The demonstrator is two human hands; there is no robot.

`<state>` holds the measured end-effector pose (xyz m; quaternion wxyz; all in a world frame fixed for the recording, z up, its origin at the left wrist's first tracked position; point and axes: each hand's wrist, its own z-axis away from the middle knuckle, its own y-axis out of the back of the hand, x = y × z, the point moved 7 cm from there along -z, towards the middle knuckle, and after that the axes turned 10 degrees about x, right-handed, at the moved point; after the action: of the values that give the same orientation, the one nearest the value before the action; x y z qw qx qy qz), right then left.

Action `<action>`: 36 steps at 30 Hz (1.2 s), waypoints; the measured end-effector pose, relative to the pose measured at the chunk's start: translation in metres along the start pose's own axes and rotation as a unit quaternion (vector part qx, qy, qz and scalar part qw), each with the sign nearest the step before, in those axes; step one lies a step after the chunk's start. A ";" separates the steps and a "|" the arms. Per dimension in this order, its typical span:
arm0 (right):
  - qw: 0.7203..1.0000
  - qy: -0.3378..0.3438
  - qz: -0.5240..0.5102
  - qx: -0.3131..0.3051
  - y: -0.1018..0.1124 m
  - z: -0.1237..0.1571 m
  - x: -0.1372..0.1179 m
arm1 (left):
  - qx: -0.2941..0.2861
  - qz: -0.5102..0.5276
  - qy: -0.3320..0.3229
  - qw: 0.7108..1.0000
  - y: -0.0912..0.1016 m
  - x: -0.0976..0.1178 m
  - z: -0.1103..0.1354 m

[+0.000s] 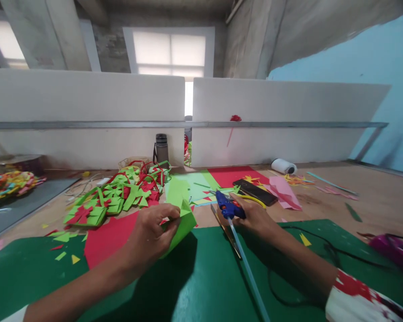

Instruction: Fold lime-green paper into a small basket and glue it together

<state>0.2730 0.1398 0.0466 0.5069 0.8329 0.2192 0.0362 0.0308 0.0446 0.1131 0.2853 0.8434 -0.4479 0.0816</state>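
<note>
My left hand (156, 230) pinches a folded piece of light green paper (183, 223) above the green mat (201, 286). My right hand (255, 219) is wrapped round the handle of a blue glue gun (224, 205), a little to the right of the paper. A long translucent glue stick (246, 266) juts from the gun's back end toward me. Under the gun lies a slim brownish metal tool (230, 237), its kind unclear. Just beyond my right hand are yellow-handled scissors (253, 200), partly hidden. Red paper (110, 237) lies beneath my left forearm.
Green and red paper gift-box shapes (117, 197) are heaped at the left back. A dark bottle (161, 150) stands behind them. A phone (255, 191), pink paper (284, 192) and a white roll (284, 166) lie at the right back. A black cable (336, 250) crosses the mat.
</note>
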 end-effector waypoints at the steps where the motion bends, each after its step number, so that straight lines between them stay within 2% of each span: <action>1: 1.000 0.009 -0.009 -0.007 -0.002 0.001 -0.001 | 0.001 0.001 -0.003 1.000 0.000 0.001 0.000; 7: 0.998 0.032 -0.032 -0.051 -0.018 0.008 0.000 | 0.007 0.003 0.000 1.000 -0.001 0.004 0.001; 11: 0.998 0.026 -0.030 -0.050 -0.018 0.010 0.001 | 0.008 0.016 0.020 1.000 -0.001 0.003 0.002; 14: 0.999 0.018 -0.030 -0.014 -0.005 0.008 -0.013 | -0.007 0.026 0.047 0.999 -0.002 0.001 0.003; 18: 0.994 0.042 -0.091 0.053 0.022 0.009 -0.061 | -0.032 0.037 0.096 0.994 -0.004 -0.002 0.005; 20: 0.964 0.071 -0.224 0.125 0.041 0.013 -0.089 | -0.035 0.051 0.111 0.992 -0.004 -0.001 0.006; 23: 0.938 0.075 -0.309 0.140 0.048 0.021 -0.115 | -0.043 0.073 0.120 0.989 -0.006 0.002 0.007; 30: 0.916 0.091 -0.341 0.192 0.050 0.029 -0.125 | -0.070 0.114 0.127 0.983 -0.015 0.003 0.013; 36: 0.913 0.102 -0.351 0.183 0.049 0.030 -0.128 | -0.067 0.120 0.121 0.983 -0.016 0.005 0.016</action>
<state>0.1828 0.0439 0.0951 0.3004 0.7722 0.5508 -0.1005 0.0445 0.0397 0.0956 0.3818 0.7459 -0.5127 0.1868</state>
